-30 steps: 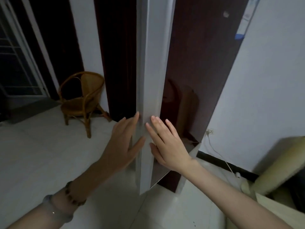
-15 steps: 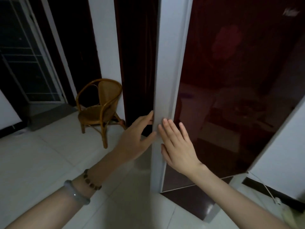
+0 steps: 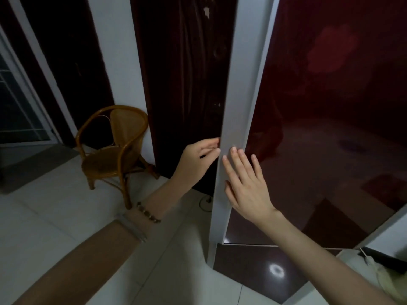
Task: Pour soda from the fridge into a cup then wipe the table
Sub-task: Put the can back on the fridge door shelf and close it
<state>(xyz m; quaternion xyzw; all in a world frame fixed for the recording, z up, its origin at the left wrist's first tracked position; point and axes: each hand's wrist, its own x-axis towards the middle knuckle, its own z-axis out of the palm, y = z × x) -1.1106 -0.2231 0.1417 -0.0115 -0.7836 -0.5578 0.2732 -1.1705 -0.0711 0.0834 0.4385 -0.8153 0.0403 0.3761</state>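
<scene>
Hooking curled fingers on the grey edge of the fridge door (image 3: 330, 106), right of the wicker chair (image 3: 114, 150), the left hand (image 3: 196, 159) has a grip suited to this stiff, likely heavy, glossy panel, while the right hand (image 3: 246, 186) presses flat.

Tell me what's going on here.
A person stands at the fridge door with both hands on its grey edge. The left hand hooks its curled fingers against the left side of that edge. The right hand lies flat on the face of the edge with its fingers straight. Nothing of the fridge's inside shows, and neither hand holds anything else. A wicker chair stands off to the left.
</scene>
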